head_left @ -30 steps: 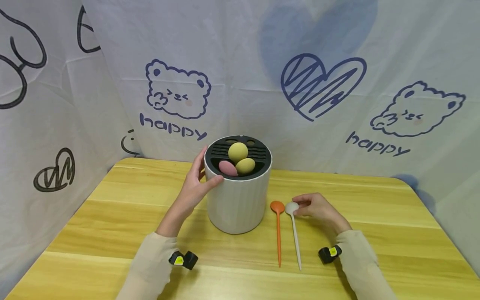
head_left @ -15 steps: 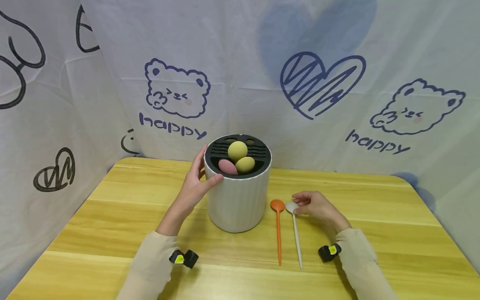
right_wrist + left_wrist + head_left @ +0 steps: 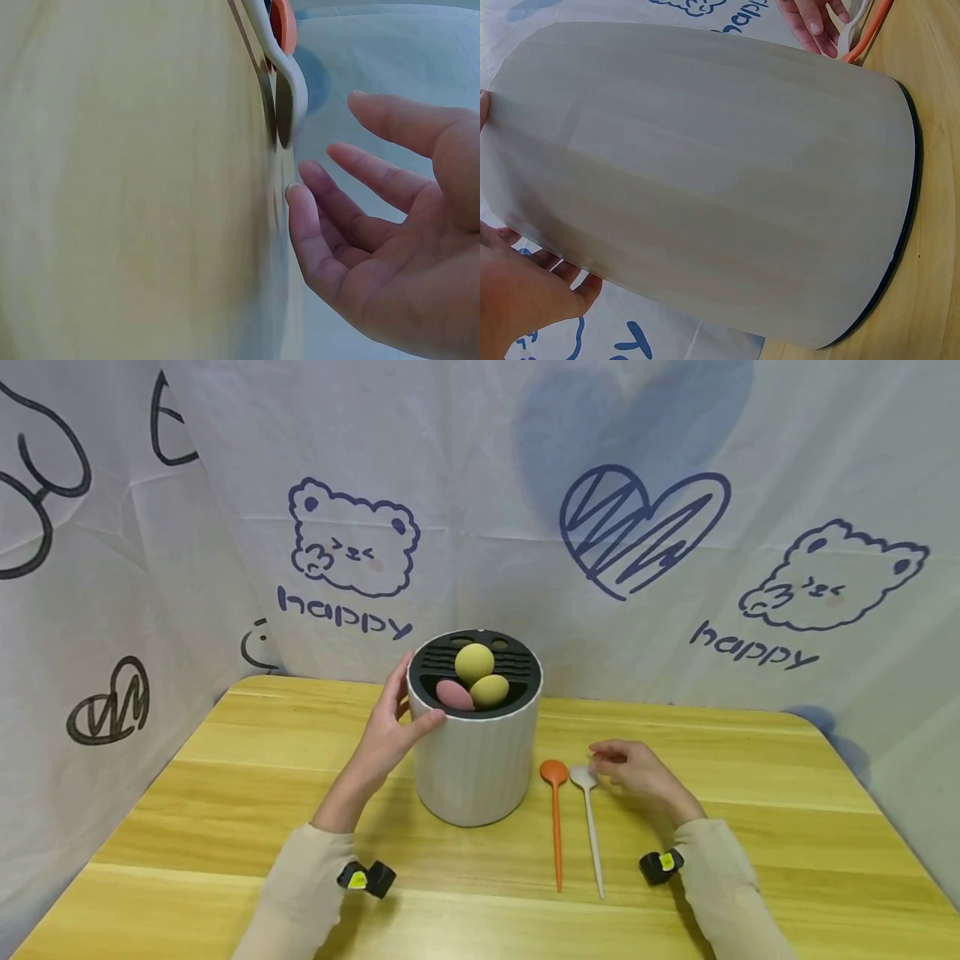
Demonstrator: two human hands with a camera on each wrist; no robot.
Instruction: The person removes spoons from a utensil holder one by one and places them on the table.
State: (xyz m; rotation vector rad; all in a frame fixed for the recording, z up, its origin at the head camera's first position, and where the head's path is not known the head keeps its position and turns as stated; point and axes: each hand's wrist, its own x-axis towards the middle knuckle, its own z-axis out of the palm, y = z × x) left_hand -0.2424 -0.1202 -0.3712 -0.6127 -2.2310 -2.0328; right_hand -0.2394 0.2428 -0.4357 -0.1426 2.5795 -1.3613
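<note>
Between hands (image 3: 384, 732) (image 3: 636, 770), container (image 3: 476, 768) and spoons (image 3: 555, 772) (image 3: 581, 777) sit inside the table's edges (image 3: 750, 714).

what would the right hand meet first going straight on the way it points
Probably the white spoon, ahead of the right hand, though the hand might pass over it; depth is unclear.

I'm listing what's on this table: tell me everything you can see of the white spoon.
The white spoon looks smooth and plastic, with a rounded bowl and a long, slim handle narrowing to a tip. It lies on the wooden table, bowl to the far side, tip to the near side, beside the orange spoon, to its right. The right grip hangs near its bowl; the right wrist view shows a gap between them.
</note>
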